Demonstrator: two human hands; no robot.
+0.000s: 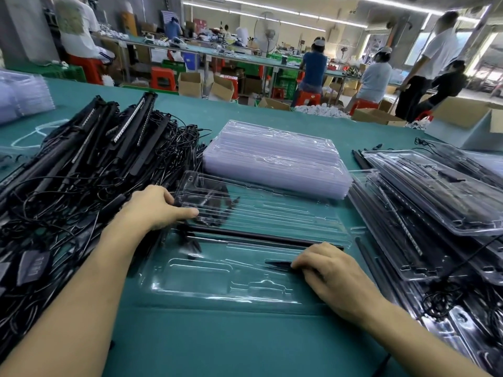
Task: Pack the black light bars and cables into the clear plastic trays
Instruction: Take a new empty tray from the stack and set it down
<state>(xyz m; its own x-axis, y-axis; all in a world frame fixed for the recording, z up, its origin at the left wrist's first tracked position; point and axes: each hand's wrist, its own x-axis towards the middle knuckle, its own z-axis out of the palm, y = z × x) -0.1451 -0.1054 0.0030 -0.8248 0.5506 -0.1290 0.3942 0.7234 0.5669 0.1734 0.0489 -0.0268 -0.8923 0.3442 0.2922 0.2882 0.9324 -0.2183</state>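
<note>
Green bench (217, 336), clear tray (245, 281) centre, one light bar (258, 236) in its groove; left hand (155, 208) fingers curled on the cable (215, 208), right hand (334, 270) fingers pinching a bar tip (277, 264); bars likely stiff and light, so hold near the ends.

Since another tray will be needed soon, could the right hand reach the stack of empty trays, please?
Probably yes: the stack of empty trays lies uncovered beyond the open tray, and nothing stands between it and the right hand.

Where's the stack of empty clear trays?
Head view, centre: the stack sits behind the open tray, between the light-bar pile left and packed trays right.
</note>
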